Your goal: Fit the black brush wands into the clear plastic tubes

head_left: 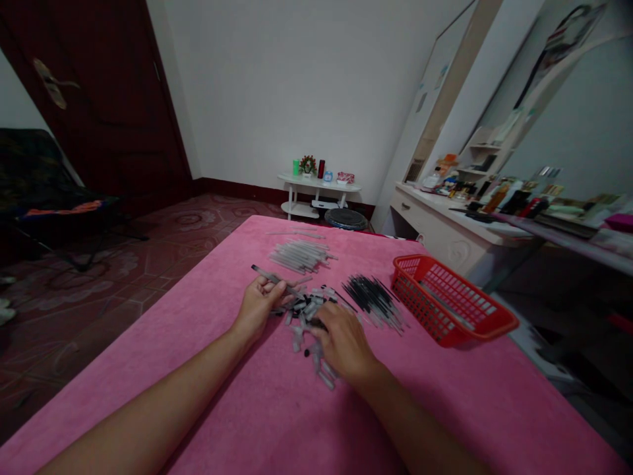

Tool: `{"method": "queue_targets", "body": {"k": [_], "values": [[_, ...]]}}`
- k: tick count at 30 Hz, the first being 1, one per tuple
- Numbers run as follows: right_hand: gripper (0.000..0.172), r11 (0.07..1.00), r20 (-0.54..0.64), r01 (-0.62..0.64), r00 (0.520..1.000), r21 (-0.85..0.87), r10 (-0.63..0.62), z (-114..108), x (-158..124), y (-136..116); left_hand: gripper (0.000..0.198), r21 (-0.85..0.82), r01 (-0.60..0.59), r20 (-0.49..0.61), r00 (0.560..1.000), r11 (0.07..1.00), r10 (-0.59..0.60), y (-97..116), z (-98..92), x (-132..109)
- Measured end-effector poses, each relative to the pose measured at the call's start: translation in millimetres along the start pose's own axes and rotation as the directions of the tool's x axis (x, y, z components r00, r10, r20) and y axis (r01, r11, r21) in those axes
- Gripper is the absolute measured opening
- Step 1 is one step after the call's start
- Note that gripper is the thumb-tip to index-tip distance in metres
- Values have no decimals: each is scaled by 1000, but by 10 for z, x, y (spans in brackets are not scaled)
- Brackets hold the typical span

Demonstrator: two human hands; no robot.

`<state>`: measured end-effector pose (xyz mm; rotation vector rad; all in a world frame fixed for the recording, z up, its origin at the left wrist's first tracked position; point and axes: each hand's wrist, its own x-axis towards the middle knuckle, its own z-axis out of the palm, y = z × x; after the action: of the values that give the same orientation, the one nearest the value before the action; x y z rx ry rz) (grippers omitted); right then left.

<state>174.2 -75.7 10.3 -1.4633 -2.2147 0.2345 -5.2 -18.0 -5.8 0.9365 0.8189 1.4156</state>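
My left grip [258,305] pinches a slanting tube [266,274], dark end toward the worktop's [237,402] left edge — right grip [342,336], I can't tell.

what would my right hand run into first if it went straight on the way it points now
Most likely the heap of small clear and black pieces: the right hand points into it, fingers already at its near right side. Blur and depth hide whether the fingertips touch it.

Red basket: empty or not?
Not empty. Long greyish sticks lie inside the basket, seen through its open top; exact count unclear.
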Motion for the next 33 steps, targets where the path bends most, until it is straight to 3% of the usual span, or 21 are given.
{"method": "queue_targets", "body": {"k": [3,7,9,11,23,33], "values": [[14,951,-91,-106,986,290,137,35,16,66,40,-29,9,-6,1000,1000,-9,-7,12,4],[21,674,-48,-165,957,720,286,101,55,132,39,-43,24,5,1000,999,-23,-32,16,0],[23,564,-13,-174,950,807,312,115,72,136,40,-38,35,9,999,999,-35,-34,25,-12],[21,523,2,-181,946,833,325,112,81,125,41,-34,45,13,999,998,-44,-26,42,-26],[19,601,8,-174,963,780,268,88,74,65,39,-14,39,94,995,999,-38,-48,87,-87],[20,771,-103,-156,956,618,275,84,31,92,38,25,53,144,988,998,-56,-40,140,-149]]}}
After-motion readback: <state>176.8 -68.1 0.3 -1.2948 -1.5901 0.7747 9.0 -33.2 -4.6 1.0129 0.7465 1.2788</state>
